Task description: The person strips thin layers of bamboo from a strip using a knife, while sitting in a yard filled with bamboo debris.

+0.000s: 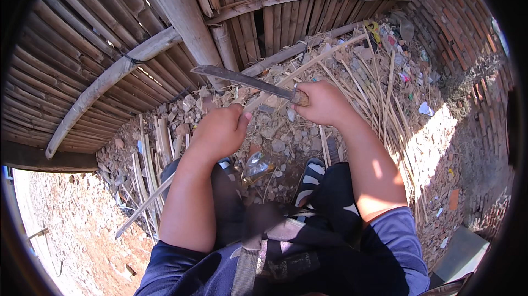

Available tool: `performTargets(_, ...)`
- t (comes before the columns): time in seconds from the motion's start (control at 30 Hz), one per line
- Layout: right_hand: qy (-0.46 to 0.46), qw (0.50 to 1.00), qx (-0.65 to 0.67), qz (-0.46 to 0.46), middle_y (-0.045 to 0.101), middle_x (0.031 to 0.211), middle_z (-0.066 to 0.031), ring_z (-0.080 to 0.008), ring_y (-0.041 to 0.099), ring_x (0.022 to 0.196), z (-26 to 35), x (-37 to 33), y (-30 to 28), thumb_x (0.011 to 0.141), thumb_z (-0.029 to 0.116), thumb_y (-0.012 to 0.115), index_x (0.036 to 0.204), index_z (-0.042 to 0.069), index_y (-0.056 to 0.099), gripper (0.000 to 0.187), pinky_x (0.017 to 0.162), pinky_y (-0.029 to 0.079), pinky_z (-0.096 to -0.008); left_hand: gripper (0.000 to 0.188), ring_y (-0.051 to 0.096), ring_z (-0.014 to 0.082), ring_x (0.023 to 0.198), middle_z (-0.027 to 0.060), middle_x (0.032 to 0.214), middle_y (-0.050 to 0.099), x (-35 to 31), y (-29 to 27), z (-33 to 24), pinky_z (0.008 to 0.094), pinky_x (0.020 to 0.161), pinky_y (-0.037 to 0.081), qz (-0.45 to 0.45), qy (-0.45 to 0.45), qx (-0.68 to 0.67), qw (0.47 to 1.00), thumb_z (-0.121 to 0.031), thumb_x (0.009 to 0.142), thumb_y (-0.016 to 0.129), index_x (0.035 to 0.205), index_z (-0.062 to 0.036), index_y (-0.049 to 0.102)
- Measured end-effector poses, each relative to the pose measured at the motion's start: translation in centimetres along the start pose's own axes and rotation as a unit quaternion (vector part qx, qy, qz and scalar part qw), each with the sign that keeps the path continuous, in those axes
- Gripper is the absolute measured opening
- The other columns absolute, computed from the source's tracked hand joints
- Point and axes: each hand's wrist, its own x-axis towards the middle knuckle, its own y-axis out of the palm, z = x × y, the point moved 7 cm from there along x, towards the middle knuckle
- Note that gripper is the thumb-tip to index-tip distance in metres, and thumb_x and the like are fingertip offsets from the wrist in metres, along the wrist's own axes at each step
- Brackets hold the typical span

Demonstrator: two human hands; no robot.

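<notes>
My right hand is closed round the wooden handle of a machete, whose dark, worn blade points to the left. A long, pale bamboo strip is gripped in my left hand. It slants from beside my left forearm up to the far right. The blade crosses over the strip just ahead of my hands; whether the two touch I cannot tell. My left fingers are curled, their tips partly hidden.
Split bamboo strips lie in a heap on the right, and several more at the left. A bamboo wall rises ahead, a brick wall at right. Rubble, litter and a clear plastic piece cover the ground around my feet.
</notes>
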Motion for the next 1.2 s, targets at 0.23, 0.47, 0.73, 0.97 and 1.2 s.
performTargets(0.23,0.089,0.985,0.149,0.01,0.07,0.086,-0.0254,-0.0427,0.07,0.086,-3.2,0.2,0.1,0.082,0.034,0.081,0.11,0.003,0.073,0.042,0.079,0.055,-0.0458,0.036,0.066,0.0505,0.084,0.0285,0.082,0.068,0.2,-0.5,-0.3,0.0595,0.078,0.05,-0.038,0.021,-0.017,0.999,-0.033,0.104,0.056,0.092,0.0001,0.065)
performTargets(0.47,0.014,0.999,0.032,0.002,0.071,0.092,-0.0231,-0.0427,0.07,0.09,-0.2,0.1,-0.5,0.082,0.032,0.079,0.11,0.004,0.072,0.04,0.081,0.055,-0.048,0.037,0.066,0.0475,0.087,0.0244,0.086,0.068,0.1,-0.4,0.0,0.055,0.076,0.05,-0.036,-0.006,-0.015,0.999,-0.035,0.105,0.054,0.093,-0.0027,0.066)
performTargets(0.73,0.075,0.988,0.135,-0.023,0.073,0.097,-0.0229,-0.0388,0.071,0.093,-3.2,0.2,-1.0,0.084,0.03,0.078,0.115,0.006,0.072,0.04,0.084,0.055,-0.047,0.035,0.065,0.0485,0.083,0.0252,0.081,0.066,0.2,-0.5,-0.7,0.0553,0.074,0.05,-0.051,0.02,-0.024,0.998,-0.034,0.105,0.055,0.092,-0.0028,0.065)
performTargets(0.97,0.001,0.998,0.068,-0.011,0.072,0.085,-0.0193,-0.0328,0.073,0.08,-0.4,0.2,-0.7,0.085,0.027,0.078,0.112,0.003,0.072,0.037,0.076,0.056,-0.0432,0.035,0.065,0.0494,0.082,0.0256,0.08,0.066,0.1,-0.5,-0.3,0.0568,0.074,0.049,-0.068,0.016,-0.037,0.997,-0.034,0.105,0.055,0.092,-0.0026,0.065)
performTargets(1.2,0.119,0.979,0.163,-0.013,0.073,0.096,-0.0233,-0.0396,0.071,0.093,-5.6,0.6,0.2,0.083,0.028,0.076,0.117,0.005,0.072,0.042,0.085,0.055,-0.0446,0.037,0.065,0.0492,0.082,0.0259,0.079,0.066,0.3,0.0,-0.5,0.0567,0.073,0.049,-0.047,0.024,-0.024,0.998,-0.035,0.105,0.056,0.092,-0.0021,0.065)
